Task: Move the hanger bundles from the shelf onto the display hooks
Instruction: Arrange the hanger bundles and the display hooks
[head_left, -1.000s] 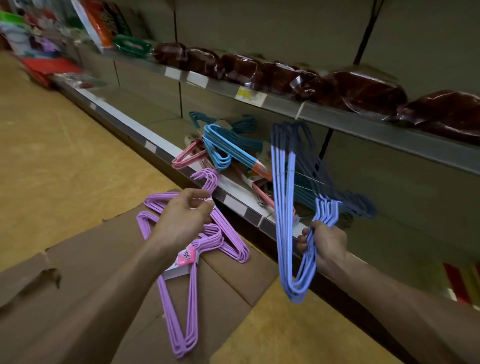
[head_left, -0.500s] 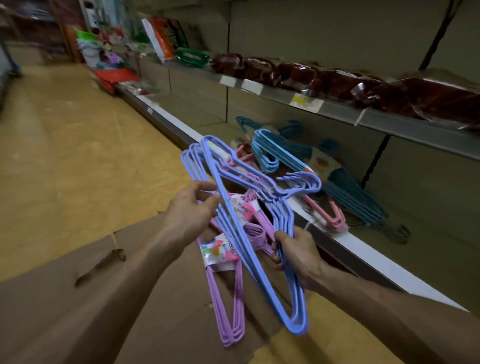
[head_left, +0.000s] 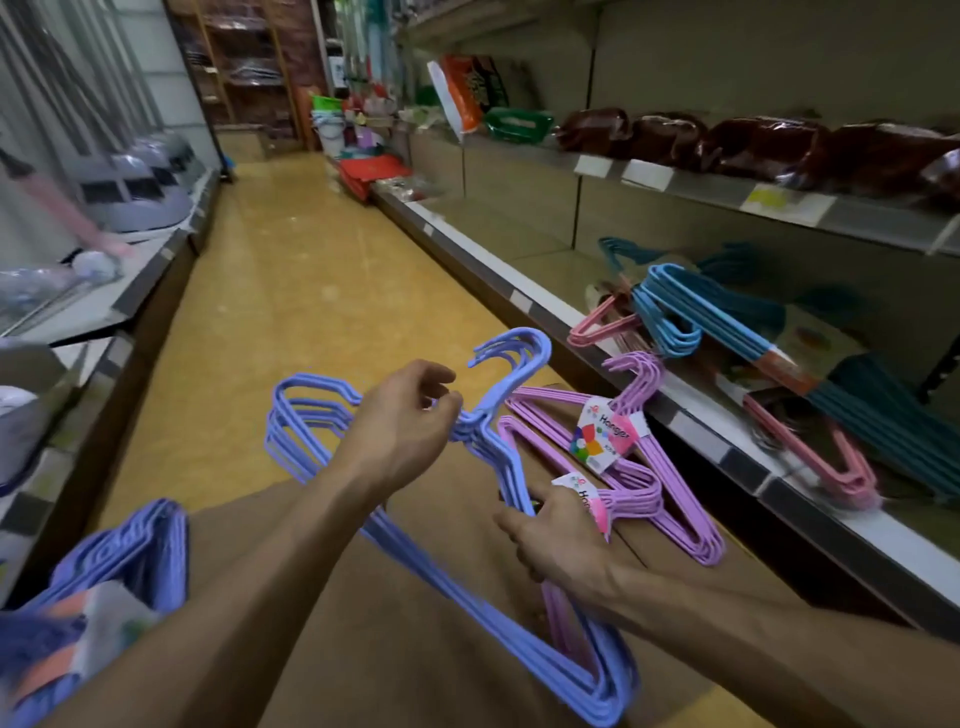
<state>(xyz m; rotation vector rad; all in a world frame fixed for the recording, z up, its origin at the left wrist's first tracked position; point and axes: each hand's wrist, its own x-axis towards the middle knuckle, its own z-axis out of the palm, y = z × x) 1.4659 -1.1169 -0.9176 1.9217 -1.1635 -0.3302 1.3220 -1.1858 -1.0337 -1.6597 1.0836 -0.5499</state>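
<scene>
A: Item at far left?
B: A second blue hanger bundle (head_left: 119, 566) with a paper label lies at the lower left edge, blurred. Opposite shelving carries grey bowls (head_left: 150, 192).

A: Left hand status?
B: The left hand (head_left: 400, 431) is raised over the cardboard box (head_left: 415, 649). Its fingers (head_left: 441, 402) are curled and pinch the blue hanger bundle (head_left: 509, 639) just below the hooks.

A: Right hand status?
B: The right hand (head_left: 556, 545) grips the same blue bundle lower down, along one sloping arm; the fingers wrap round the wires. The bundle hangs tilted between both hands, above the box.

A: Items to the right of that?
B: Purple hanger bundles (head_left: 649, 467) with printed labels lie on the cardboard, just beside the right hand. On the lower shelf (head_left: 831, 530) lie a pink hanger bundle (head_left: 810, 452), a light blue hanger bundle (head_left: 691, 306) and dark teal hangers (head_left: 883, 415), overlapping. The upper shelf holds dark brown wrapped packs (head_left: 753, 143).
</scene>
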